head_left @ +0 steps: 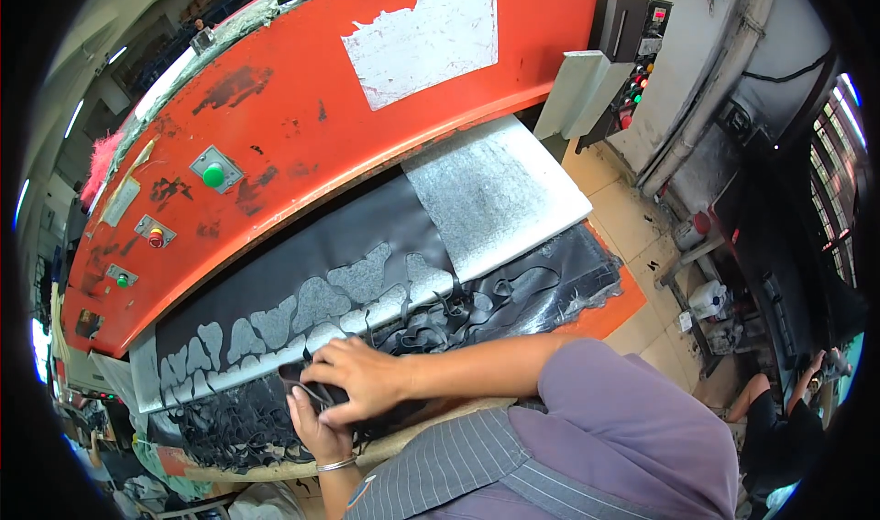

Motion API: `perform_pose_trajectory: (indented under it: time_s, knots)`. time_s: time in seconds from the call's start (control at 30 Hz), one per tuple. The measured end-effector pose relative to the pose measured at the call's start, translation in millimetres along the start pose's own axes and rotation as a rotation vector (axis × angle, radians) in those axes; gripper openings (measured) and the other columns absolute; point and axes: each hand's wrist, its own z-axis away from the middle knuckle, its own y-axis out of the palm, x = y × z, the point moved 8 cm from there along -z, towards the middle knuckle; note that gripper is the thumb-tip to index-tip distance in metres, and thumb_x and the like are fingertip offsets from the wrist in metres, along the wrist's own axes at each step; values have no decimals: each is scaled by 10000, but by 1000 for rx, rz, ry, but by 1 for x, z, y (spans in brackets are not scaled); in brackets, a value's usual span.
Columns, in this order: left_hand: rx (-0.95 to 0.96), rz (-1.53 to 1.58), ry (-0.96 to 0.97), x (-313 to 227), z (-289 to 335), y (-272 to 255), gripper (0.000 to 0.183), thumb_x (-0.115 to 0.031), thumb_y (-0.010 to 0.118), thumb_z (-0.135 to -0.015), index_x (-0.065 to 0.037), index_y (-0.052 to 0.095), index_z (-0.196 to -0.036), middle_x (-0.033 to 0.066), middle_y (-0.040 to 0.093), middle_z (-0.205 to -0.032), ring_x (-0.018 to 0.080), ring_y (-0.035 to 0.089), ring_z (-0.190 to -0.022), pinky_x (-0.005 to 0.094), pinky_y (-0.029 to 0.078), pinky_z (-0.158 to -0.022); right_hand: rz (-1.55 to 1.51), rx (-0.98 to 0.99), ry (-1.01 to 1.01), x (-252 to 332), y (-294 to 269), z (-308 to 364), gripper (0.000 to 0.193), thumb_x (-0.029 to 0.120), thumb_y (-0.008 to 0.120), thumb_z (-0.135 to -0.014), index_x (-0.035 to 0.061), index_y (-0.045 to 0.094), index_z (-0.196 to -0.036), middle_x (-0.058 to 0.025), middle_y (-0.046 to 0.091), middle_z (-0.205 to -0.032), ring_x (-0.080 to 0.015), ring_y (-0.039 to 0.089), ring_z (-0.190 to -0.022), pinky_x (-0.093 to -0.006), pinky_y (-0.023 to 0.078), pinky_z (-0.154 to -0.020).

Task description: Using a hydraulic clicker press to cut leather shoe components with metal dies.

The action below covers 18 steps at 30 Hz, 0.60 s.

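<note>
My left hand (316,428), a bangle at its wrist, is closed around a few dark cut leather-like pieces (318,394). From above, my right hand (359,378) curls its fingers onto the same pieces, and the two hands meet. Behind them a black sheet (339,222) with rows of shaped holes lies on a white cutting board (513,190). Grey-white board shows through the holes. Tangled black offcut strips (238,428) are heaped along the near edge, beside and partly under my hands. How many pieces I hold is hidden by my fingers.
An orange press beam (302,108) spans above the board's far side, with a green button (214,175) and a red one (156,237). A control box (632,89) stands at the far right. Another person (779,437) is at the lower right. Containers (708,300) stand by the right wall.
</note>
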Motion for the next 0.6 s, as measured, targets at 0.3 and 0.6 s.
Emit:
perform_pose_trajectory:
  time_s: [0.3, 0.6]
  knots:
    - [-25, -70, 92, -18, 63, -14, 430, -369, 536, -972, -7, 504, -1202, 103, 595, -1099, 206, 615, -973, 338, 520, -833, -124, 121, -180, 61, 37, 30, 571, 356, 703, -695, -41, 586, -1090, -301, 438, -1153, -421, 444, -1051, -463, 422, -891]
    - [-545, 372, 279, -38, 203, -133, 418, -469, 484, -971, -52, 514, -972, 69, 581, -891, 217, 583, -853, 389, 505, -831, -236, 325, -247, 140, 124, 56, 534, 462, 680, -754, -23, 593, -960, -309, 464, -1148, -440, 457, -1075, -505, 393, -928]
